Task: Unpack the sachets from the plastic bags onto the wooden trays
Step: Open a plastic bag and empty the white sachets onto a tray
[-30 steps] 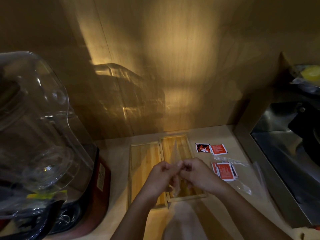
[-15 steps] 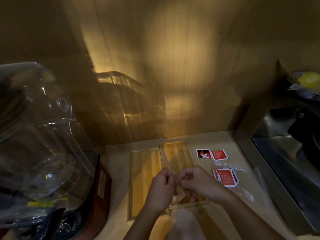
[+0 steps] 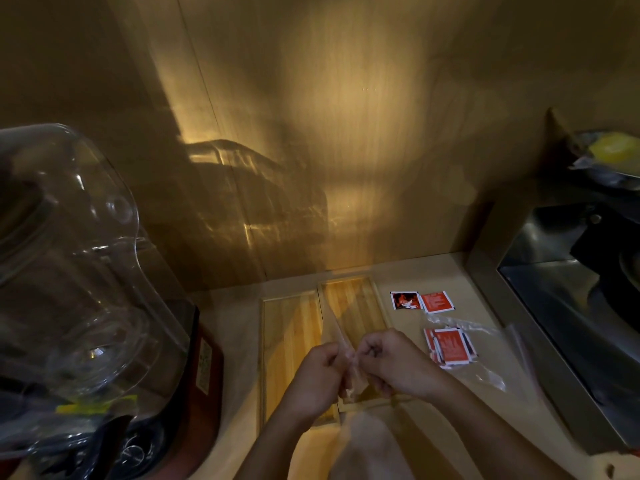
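Two wooden trays lie side by side on the counter: the left tray (image 3: 289,336) and the right tray (image 3: 356,301). My left hand (image 3: 317,375) and my right hand (image 3: 394,363) meet above the trays, both pinching a thin clear plastic bag (image 3: 337,336) that stands up between them. I cannot tell what this bag holds. To the right, a stack of red sachets (image 3: 450,346) sits inside a second clear plastic bag (image 3: 485,351). Two loose sachets (image 3: 420,301) lie on the counter behind it.
A large clear blender jar on a red and black base (image 3: 79,296) fills the left side. A steel sink (image 3: 571,306) lies at the right, with a yellow item (image 3: 613,150) above it. A wooden wall (image 3: 346,133) stands behind the trays.
My hands have drawn slightly nearer to me over the trays, still pinching the clear bag. The view has tilted up a little.
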A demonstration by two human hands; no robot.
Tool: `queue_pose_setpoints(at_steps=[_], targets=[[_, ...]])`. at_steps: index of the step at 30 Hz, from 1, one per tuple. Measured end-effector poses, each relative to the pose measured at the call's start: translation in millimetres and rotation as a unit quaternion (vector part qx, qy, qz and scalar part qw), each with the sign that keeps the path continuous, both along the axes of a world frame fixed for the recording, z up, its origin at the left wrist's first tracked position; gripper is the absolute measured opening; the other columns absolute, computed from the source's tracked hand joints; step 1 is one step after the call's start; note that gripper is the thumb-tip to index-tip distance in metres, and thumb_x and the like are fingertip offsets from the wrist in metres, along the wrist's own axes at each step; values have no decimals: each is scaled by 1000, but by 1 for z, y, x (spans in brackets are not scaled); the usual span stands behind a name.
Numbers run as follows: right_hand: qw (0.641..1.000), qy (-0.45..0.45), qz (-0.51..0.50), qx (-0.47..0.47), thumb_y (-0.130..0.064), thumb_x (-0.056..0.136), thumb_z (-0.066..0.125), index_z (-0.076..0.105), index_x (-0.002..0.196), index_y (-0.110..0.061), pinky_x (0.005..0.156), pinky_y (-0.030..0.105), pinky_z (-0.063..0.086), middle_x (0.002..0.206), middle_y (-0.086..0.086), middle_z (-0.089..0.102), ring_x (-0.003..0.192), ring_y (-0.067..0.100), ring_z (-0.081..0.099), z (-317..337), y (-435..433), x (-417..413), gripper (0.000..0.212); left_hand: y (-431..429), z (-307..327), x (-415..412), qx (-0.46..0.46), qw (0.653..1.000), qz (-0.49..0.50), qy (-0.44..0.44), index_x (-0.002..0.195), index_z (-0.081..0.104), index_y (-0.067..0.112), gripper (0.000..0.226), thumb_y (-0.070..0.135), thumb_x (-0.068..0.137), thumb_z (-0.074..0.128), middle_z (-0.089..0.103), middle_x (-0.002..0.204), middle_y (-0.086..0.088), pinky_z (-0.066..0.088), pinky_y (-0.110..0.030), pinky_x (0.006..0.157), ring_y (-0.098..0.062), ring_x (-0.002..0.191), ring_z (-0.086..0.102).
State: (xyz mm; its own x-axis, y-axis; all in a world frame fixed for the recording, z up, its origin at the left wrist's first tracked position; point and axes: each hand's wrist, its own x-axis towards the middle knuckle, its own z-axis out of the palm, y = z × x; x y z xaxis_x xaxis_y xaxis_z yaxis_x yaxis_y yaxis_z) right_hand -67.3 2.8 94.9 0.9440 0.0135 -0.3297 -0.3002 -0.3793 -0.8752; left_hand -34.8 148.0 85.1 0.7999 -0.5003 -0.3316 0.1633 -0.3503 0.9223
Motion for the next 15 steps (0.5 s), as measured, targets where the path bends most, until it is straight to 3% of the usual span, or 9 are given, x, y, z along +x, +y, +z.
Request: queue_pose_setpoints(at_steps=[4,7,9,11,15], targets=[[997,0,49,-65,-20,87,58,50,58,-24,36,18,34,36,-8,48,31,3,41,6,-2,1,31,3,0,0,-2,999,-35,16,66,55,13,33,17,97,44,58,55,3,44,-20,46,-8,47,53],[988,-35,75,-133,-20,86,58,44,54,-26,47,17,32,50,-9,43,43,0,41,8,-3,2,36,3,3,1,0,999,-45,17,65,56,12,34,12,97,44,59,56,1,47,-20,45,-8,46,55],[981,-47,81,-172,-18,83,57,42,53,-26,55,24,35,53,-8,44,52,2,41,8,-1,1,34,1,5,3,9,999,-49,13,66,57,12,34,8,96,42,60,56,1,48,-20,45,-7,45,56],[972,-47,84,-216,-20,81,56,42,55,-23,60,30,38,54,-8,44,60,10,46,8,1,0,30,1,5,4,31,998,-50,-1,66,58,12,33,7,95,44,61,55,1,48,-20,46,-6,44,57],[941,-60,44,-330,-27,81,53,32,52,-22,61,28,31,63,0,46,73,24,49,10,2,-4,36,5,3,1,133,988,-39,-66,60,55,18,29,13,88,50,62,55,1,47,-25,51,-8,43,56]])
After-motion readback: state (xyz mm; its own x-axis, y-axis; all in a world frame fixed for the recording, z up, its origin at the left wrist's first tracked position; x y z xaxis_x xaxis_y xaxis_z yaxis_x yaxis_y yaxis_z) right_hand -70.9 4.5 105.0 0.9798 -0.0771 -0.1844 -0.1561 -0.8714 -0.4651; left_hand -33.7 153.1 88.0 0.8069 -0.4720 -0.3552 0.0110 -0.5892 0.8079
